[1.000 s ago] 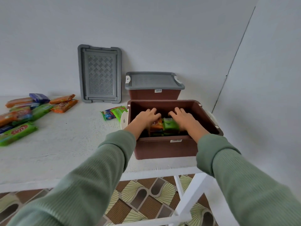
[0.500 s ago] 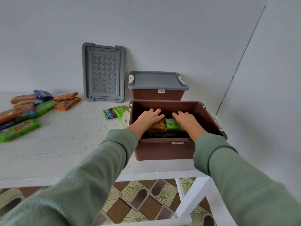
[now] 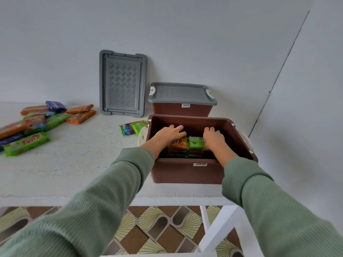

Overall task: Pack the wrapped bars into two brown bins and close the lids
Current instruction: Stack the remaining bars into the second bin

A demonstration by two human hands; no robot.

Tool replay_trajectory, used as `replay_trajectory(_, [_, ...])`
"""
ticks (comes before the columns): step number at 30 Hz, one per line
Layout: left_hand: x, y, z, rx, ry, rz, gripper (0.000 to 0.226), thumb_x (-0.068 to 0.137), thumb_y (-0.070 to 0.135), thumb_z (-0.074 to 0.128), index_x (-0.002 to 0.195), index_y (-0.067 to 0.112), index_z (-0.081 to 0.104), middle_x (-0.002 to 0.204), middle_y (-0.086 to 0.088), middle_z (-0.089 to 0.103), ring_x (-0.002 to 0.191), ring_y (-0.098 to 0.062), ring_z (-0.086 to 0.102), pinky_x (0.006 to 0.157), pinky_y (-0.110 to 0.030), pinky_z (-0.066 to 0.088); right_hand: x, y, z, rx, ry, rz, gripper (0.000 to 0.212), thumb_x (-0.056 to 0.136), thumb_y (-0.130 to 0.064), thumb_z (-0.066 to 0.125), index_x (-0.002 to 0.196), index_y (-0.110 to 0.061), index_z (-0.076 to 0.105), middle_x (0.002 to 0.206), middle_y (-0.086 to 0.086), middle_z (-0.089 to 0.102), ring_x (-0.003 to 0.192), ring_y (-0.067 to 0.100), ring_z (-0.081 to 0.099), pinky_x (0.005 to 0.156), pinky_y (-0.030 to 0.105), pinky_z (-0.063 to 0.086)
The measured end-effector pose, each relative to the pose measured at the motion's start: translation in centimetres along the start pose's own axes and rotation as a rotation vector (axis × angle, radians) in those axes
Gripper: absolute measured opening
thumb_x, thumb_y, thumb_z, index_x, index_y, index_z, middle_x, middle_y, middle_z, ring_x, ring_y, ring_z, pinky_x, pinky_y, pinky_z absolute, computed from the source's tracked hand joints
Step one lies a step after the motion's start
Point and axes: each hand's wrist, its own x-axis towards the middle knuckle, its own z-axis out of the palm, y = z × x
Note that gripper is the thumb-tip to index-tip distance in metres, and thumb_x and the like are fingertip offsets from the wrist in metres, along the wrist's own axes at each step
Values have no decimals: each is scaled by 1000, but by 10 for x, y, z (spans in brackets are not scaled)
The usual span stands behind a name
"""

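Change since the frame half a second back: the fingers of both hands, then stretched over the bars, are now bent down past the bars' far ends; bins and loose bars unmoved. Green sleeves (image 3: 111, 191) fill the foreground, both cut off by the bottom edge. Open brown bin (image 3: 185, 173) sits at the tabletop's (image 3: 83, 164) front right corner. Left hand (image 3: 169, 134) lies on the orange bar (image 3: 179, 143), fingers hooked over its far end. Right hand (image 3: 213, 139) grips the green bar (image 3: 195, 144) the same way. Thumbs and fingertips are hidden. The two bars lie side by side, touching, on a stack whose lower layers are dark and hard to count. Two loose bars (image 3: 132, 127) lie just beside the bin's left wall. Pile of bars (image 3: 35, 127) at the left edge, partly cut off. The closed bin (image 3: 181, 110) with its grey lid (image 3: 181, 93) stands just behind the open one. Spare lid (image 3: 122, 83) leans upright on the wall at the back edge.
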Motion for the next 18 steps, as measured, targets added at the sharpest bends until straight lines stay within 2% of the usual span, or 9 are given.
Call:
replay_trajectory(2, [1,-2,-2,-65,-33,-2,80,74,26,75,140,16,30,140,-10,31,122,-30,41,91,-41,44,1,3,-1,41,-36,12,80,79,-36,72,138,-4,29,141,15,35,129,36,38,100,42,40])
replay_trajectory(4, [0,-6,-3,-208,-40,-35,77,68,37,78,133,16,42,129,-9,44,117,-26,46,93,-39,43,-1,5,-4,57,-28,21,92,63,-59,75,132,-9,41,133,13,44,122,34,45,95,41,43])
replay_trajectory(6, [-3,-13,-5,-429,59,-93,53,75,34,73,121,12,56,116,-9,57,108,-24,54,91,-36,46,-2,6,-10,95,83,-4,78,58,-69,70,111,-13,58,116,9,56,107,29,55,80,36,47])
replay_trajectory(8, [-11,-23,-12,-673,255,-174,31,82,23,67,109,9,65,102,-10,68,96,-21,62,90,-34,49,-2,1,-22,190,193,-56,64,60,-70,68,93,-16,61,104,5,61,98,24,58,68,31,43])
replay_trajectory(11, [-29,-50,-23,-809,490,-248,17,84,11,61,98,6,69,91,-9,70,84,-17,62,80,-20,47,3,-31,-43,365,303,-128,57,67,-68,64,91,-17,64,101,3,63,96,22,60,65,29,41])
replay_trajectory(12, [-35,-62,-24,-811,523,-263,17,84,9,60,97,5,69,92,-8,70,83,-16,62,77,-18,46,5,-46,-50,414,326,-145,54,70,-66,63,90,-16,65,101,3,65,96,22,60,66,30,42])
replay_trajectory(16, [-63,-120,-12,-784,533,-318,16,85,5,57,98,3,67,98,-12,69,83,-17,63,84,-28,52,13,-111,-73,510,334,-226,39,83,-51,61,93,-13,67,94,2,67,93,20,62,68,28,42])
replay_trajectory(18, [-83,-153,1,-760,534,-381,17,86,5,56,99,4,67,98,-11,69,84,-16,62,83,-28,52,19,-143,-78,530,318,-271,33,85,-43,61,94,-12,68,95,4,68,94,22,62,69,27,41])
